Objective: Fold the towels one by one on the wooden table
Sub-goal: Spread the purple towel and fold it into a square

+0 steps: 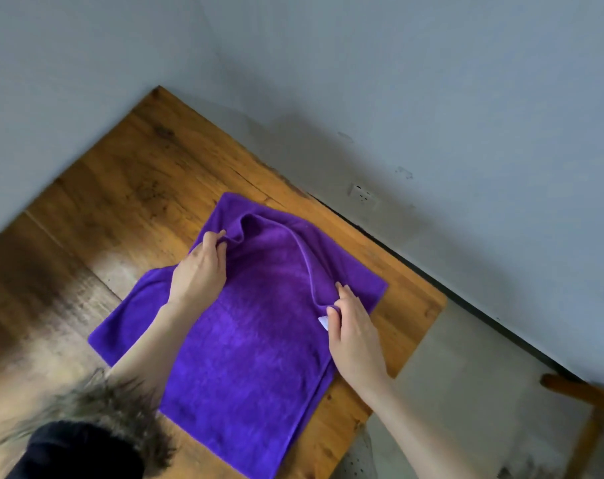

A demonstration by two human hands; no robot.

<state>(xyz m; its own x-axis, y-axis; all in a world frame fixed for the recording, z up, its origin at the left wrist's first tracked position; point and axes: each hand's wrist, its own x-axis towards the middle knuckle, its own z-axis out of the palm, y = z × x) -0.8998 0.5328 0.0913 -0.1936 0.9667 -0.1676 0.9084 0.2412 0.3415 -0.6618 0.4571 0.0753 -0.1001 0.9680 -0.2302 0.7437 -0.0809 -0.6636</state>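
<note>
1. The wooden table stands in the corner of grey walls.
2. A purple towel lies on the table near its right edge, the upper layer partly folded over.
3. The left hand pinches one corner of the folded edge.
4. The right hand pinches the other corner, beside a small white label.

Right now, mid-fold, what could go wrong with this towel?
The left hand and right hand each pinch the towel edge at one point, so the sagging span between may land crooked. The towel's right corner lies near the table edge and could slide off.
</note>
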